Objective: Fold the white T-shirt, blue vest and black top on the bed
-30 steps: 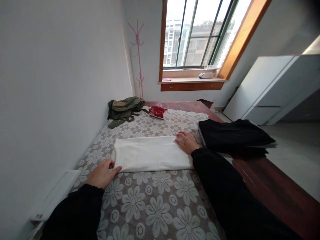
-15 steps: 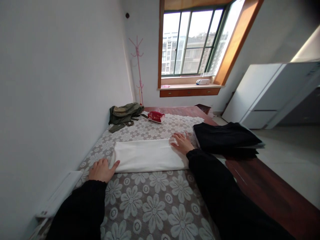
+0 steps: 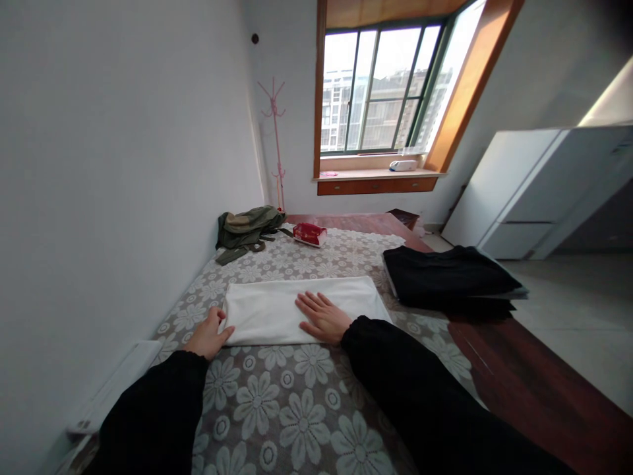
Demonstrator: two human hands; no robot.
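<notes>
White fabric, folded into a long flat strip (image 3: 267, 313), lies crosswise on the flowered cover (image 3: 302, 422) right in front of the person. From where I stand, the right hand (image 3: 324, 318) rests palm down on it, flat, fingers stretched out toward the left, near its middle. The left hand (image 3: 208, 335) is at the strip's left end, thumb apart from the bent fingers; I can't tell whether they pinch the edge. A band of flowered cover runs between the strip's far edge and the red packet (image 3: 310, 234) and olive bag (image 3: 250, 227). Past its right end, a narrower gap separates it from the black folded pile (image 3: 450, 274), which sits near the dark red wood (image 3: 539, 379) edge.
</notes>
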